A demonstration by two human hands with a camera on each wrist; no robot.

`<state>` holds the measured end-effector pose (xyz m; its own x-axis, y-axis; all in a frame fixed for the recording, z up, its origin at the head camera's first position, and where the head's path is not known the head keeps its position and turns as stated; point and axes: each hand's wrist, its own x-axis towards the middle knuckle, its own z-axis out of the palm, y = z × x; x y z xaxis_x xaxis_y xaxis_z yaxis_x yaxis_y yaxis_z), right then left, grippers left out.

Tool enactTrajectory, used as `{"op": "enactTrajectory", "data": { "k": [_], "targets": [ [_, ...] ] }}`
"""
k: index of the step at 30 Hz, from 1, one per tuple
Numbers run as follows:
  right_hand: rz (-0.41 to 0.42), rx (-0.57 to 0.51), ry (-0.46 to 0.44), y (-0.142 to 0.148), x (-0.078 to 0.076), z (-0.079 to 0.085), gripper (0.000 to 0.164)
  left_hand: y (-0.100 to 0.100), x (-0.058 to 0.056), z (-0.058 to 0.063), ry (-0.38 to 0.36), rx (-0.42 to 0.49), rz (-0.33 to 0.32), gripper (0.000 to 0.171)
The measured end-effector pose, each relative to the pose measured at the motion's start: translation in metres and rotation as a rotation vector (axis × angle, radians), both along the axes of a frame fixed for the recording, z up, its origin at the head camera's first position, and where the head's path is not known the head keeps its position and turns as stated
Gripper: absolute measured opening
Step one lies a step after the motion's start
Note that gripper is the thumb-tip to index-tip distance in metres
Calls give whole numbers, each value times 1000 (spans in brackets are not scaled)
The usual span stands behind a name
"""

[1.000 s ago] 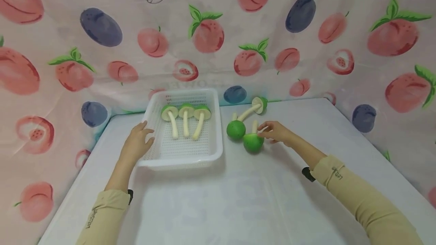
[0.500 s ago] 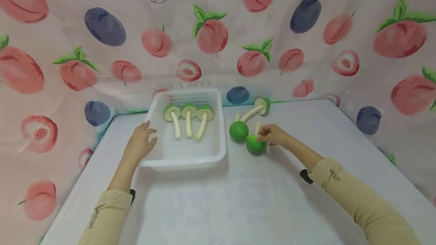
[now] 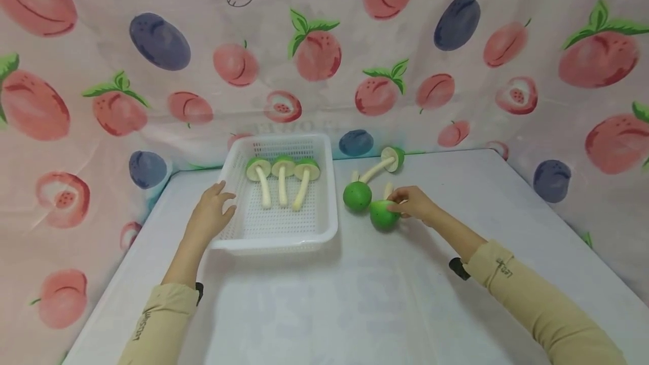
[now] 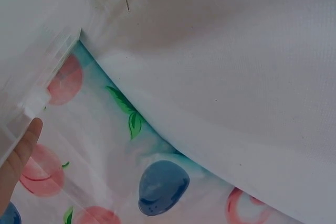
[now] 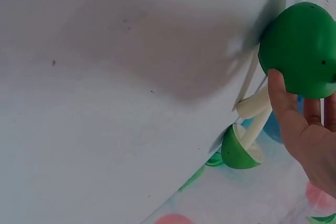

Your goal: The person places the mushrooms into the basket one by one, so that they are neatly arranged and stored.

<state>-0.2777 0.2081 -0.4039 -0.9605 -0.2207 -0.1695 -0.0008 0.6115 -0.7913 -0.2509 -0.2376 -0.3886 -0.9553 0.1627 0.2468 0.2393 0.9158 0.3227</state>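
My right hand (image 3: 414, 204) pinches a green-capped toy mushroom (image 3: 383, 216), which sits cap toward me with its pale stem pointing back. The right wrist view shows the thumb against the green cap (image 5: 302, 48) and fingers on its other side. Just left of it sits a second mushroom (image 3: 357, 196); a third mushroom (image 3: 392, 160) lies behind, cap to the back right. Three more mushrooms (image 3: 282, 180) lie in a row in a white plastic basket (image 3: 284, 243). My left hand (image 3: 209, 214) is at the basket's left rim, fingers loosely extended; a fingertip (image 4: 34, 125) appears against its side.
A white table (image 3: 324, 303) carries everything. Behind it and along both sides hangs a fruit-printed cloth (image 3: 324, 106), meeting the table's back edge close behind the basket and the rear mushroom.
My right thumb and fingers have closed on the nearest mushroom's cap, which stays about where it was. The head view has shifted slightly; my left hand keeps its place at the basket.
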Motion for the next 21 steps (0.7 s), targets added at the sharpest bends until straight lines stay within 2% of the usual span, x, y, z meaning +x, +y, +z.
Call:
{"op": "enactTrajectory", "data": {
  "k": [11, 21],
  "targets": [
    [-10, -15, 38, 1, 3, 15, 30, -1, 0, 0, 9, -6, 4, 32],
    [-9, -44, 84, 1, 5, 22, 31, 0, -1, 0, 10, 2, 10, 33]
  ]
}}
